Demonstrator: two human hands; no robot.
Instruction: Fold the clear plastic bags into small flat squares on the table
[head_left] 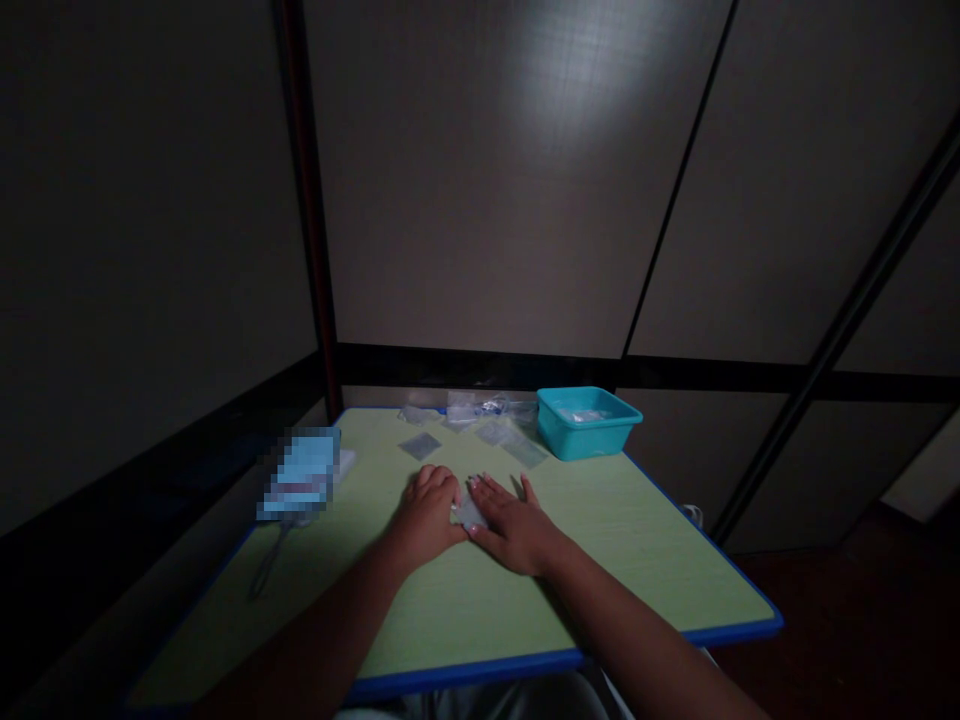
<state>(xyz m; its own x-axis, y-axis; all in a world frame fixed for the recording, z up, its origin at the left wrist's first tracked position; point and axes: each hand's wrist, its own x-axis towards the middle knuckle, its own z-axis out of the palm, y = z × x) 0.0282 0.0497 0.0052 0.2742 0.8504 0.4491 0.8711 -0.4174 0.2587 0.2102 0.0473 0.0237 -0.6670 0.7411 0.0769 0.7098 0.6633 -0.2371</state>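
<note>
Fingers (491, 490) of right hand (516, 528) flat against plastic bag (471, 513)

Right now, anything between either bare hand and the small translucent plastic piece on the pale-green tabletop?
Nothing visible: the left hand and right hand both appear to touch the piece. The turquoise rectangular plastic basin sits farther back to the right.

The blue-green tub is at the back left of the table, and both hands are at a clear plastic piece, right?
No, the head view shows the blue-green tub at the back right of the table. The left hand and right hand are at the clear plastic piece.
</note>
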